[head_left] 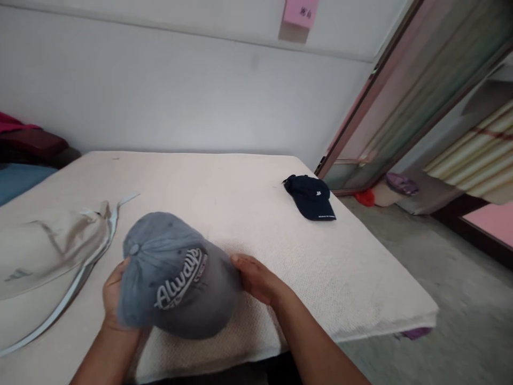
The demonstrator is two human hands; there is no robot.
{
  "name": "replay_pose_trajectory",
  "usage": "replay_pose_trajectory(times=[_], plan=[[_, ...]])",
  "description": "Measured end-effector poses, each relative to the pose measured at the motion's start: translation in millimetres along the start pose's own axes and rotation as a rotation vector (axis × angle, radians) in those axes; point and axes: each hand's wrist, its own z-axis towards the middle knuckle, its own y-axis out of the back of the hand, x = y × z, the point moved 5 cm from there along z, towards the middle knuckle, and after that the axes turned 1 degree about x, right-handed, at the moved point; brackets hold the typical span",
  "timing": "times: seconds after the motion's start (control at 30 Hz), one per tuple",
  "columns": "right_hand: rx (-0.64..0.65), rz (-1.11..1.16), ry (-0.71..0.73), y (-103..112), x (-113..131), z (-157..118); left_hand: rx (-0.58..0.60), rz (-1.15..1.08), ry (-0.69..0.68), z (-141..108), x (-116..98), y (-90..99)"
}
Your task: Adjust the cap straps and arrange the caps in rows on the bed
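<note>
A grey-blue baseball cap with raised white "Always" lettering is held between both hands over the near part of the table. My left hand grips the cap's back edge, its fingers partly hidden behind the crown. At the other end, my right hand pinches the brim, with the thumb along its edge. The brim points to the right, and the crown's top button faces up and left. To the left lies a beige hat with a long pale strap. Farther off at the right rests a navy cap.
A cream textured cloth covers the table, which meets a white wall. A pink note hangs on the wall. Dark red and blue items sit beyond the left edge; concrete floor lies to the right.
</note>
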Motion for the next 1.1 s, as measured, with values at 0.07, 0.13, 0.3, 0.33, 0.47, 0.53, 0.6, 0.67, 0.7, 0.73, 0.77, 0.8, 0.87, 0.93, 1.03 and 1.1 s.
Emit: replay_pose_trajectory(times=[0.07,0.13,0.3,0.33,0.47,0.53,0.6,0.67,0.7,0.73,0.77,0.8,0.87,0.93,1.03,1.1], plan=[[0.134,0.028,-0.075,-2,-3,-7,-0.027,-0.046,-0.064,5,-9,-2.5],[0.196,0.067,-0.103,-1,-3,-11,-0.068,-0.033,-0.103,6,-10,-4.8],[0.116,0.206,0.013,10,7,-10,0.005,0.037,-0.082,7,9,-14.9],[0.082,0.226,0.047,13,10,-9,0.017,0.044,-0.067,7,14,-15.8],[-0.030,0.268,0.191,37,24,-10,0.039,0.052,0.053,7,35,-18.7],[-0.072,0.290,0.263,53,32,-11,0.077,0.036,0.140,6,46,-23.4],[-0.134,0.315,0.334,72,40,-13,0.092,0.039,0.207,4,56,-27.4],[-0.208,0.332,0.393,90,50,-13,0.097,0.069,0.241,4,62,-30.1],[-0.241,0.339,0.419,98,57,-12,0.108,0.090,0.258,3,65,-31.3],[-0.270,0.341,0.446,105,64,-11,0.118,0.108,0.271,3,67,-32.3],[-0.294,0.339,0.473,111,73,-9,0.128,0.125,0.283,3,70,-32.9],[-0.313,0.336,0.504,117,84,-7,0.138,0.137,0.291,3,72,-33.5],[-0.351,0.326,0.565,129,107,0,0.152,0.155,0.299,1,75,-34.4],[-0.388,0.327,0.610,143,127,7,0.159,0.170,0.290,-1,77,-35.4],[-0.483,0.327,0.619,170,140,17,0.143,0.193,0.273,-3,78,-35.9],[-0.572,0.323,0.565,189,131,22,0.118,0.200,0.262,-4,77,-35.2]])
